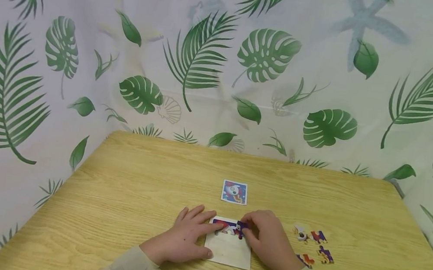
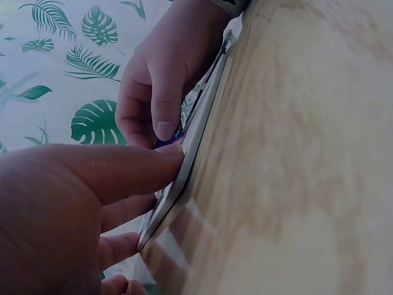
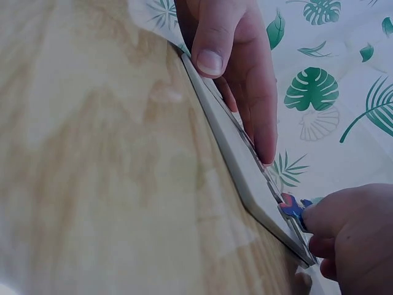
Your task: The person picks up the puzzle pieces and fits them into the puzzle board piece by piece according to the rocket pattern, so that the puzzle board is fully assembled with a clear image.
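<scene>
A shallow white puzzle board (image 1: 228, 251) lies on the table, with joined jigsaw pieces (image 1: 225, 227) along its far edge. My left hand (image 1: 184, 238) rests over the board's left side, fingers spread. Its index fingertip touches the joined pieces, while the thumb lies at the board's lower left edge. At the upper right corner, my right hand (image 1: 269, 242) pinches a blue and red puzzle piece (image 3: 291, 208) between thumb and forefinger. That piece is slightly tilted at the board's surface in the right wrist view. Fingers partly hide its edges.
A small picture card (image 1: 234, 192) with a rocket-like drawing lies beyond the board. Several loose puzzle pieces (image 1: 319, 236) are scattered right of my right hand. The wooden table (image 1: 149, 180) meets a leaf-printed cloth (image 1: 202, 120) at its back and sides.
</scene>
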A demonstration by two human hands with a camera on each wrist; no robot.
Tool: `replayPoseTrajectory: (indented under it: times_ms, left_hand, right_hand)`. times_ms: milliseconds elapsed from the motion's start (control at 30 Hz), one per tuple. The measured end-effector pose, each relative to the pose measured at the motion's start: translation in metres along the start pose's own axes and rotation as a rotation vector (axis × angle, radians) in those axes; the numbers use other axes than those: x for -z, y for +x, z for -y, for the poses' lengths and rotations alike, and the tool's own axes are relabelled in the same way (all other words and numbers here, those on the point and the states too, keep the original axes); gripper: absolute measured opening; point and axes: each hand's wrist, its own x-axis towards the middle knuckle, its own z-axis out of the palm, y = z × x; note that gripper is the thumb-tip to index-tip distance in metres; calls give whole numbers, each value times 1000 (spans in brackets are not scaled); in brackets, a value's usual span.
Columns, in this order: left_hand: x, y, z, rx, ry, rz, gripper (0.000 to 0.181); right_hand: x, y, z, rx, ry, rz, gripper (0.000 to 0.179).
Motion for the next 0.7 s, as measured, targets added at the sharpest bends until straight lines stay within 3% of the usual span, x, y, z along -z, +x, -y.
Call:
replayPoseTrajectory:
  times_ms: [233,700]
  left_hand:
    - [1,0,-2,11,0,10,70]
    - [0,0,-1,17,-1,28,70]
  right_hand:
    - [0,-1,-2,40,-68,21,12]
    - [5,-5,-4,80,-74,70,18]
